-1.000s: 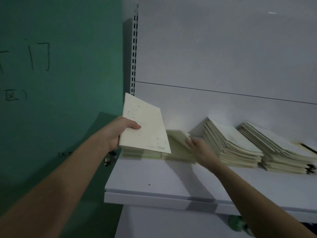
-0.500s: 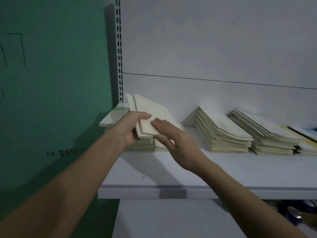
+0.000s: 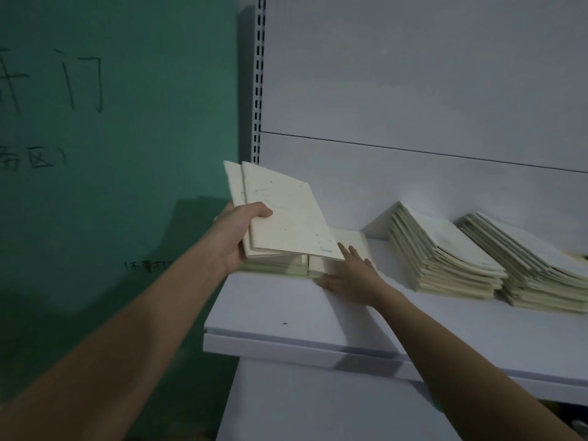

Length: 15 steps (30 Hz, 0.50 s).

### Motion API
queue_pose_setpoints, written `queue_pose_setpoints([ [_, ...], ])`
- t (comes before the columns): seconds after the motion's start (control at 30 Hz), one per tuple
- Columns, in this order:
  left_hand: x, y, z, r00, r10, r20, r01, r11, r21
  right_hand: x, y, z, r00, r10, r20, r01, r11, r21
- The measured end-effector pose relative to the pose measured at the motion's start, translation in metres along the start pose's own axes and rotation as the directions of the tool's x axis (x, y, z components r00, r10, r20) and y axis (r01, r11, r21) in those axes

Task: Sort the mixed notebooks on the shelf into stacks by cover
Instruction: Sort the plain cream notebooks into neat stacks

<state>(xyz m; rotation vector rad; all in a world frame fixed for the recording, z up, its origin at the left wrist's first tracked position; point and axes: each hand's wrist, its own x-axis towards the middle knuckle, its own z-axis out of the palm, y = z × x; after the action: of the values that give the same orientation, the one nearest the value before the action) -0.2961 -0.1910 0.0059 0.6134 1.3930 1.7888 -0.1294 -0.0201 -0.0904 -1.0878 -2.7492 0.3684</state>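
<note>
My left hand [image 3: 237, 237] grips two cream notebooks [image 3: 283, 214] by their left edge, thumb on the speckled top cover, and holds them tilted above the left end of the white shelf [image 3: 286, 310]. Under them lie two low piles of cream notebooks: a left pile [image 3: 270, 267] and a right pile [image 3: 346, 246]. My right hand [image 3: 351, 273] rests on the right pile with straight fingers, its thumb against the pile's front edge. Two taller, slanted stacks of cream notebooks stand further right, a middle stack [image 3: 445, 253] and a right stack [image 3: 534, 265].
A green wall [image 3: 111, 154] with dark handwriting stands to the left of the shelf. The slotted upright [image 3: 259, 78] and white back panel [image 3: 413, 90] rise behind the piles. Bare shelf surface lies in front of the stacks.
My right hand has left the held notebooks and come down onto the right low pile. My left hand keeps the two notebooks raised.
</note>
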Motion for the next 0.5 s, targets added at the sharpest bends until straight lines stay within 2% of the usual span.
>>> queue_pose_setpoints([
  [0.2,-0.003,0.002,-0.013,1.0,0.016,0.018,-0.016,1.0,0.0,-0.002,-0.001,-0.01,0.999,-0.03,0.029,0.035,0.982,-0.184],
  [0.27,-0.006,0.004,-0.015,1.0,0.022,0.018,-0.022,1.0,-0.002,-0.005,0.003,-0.015,0.999,-0.03,0.03,0.031,0.999,-0.028],
  [0.33,-0.009,0.005,-0.018,0.999,0.017,0.031,-0.017,1.0,-0.008,-0.009,0.006,-0.023,0.994,0.031,-0.107,-0.002,0.967,0.256],
  [0.43,-0.009,0.002,-0.022,0.998,-0.006,0.056,0.007,1.0,-0.022,-0.019,-0.006,-0.04,0.92,0.211,-0.329,0.049,0.773,0.632],
  [0.5,-0.008,0.001,-0.02,0.997,-0.02,0.07,0.022,0.999,-0.032,-0.031,-0.025,-0.053,0.864,0.283,-0.416,0.132,0.67,0.731],
])
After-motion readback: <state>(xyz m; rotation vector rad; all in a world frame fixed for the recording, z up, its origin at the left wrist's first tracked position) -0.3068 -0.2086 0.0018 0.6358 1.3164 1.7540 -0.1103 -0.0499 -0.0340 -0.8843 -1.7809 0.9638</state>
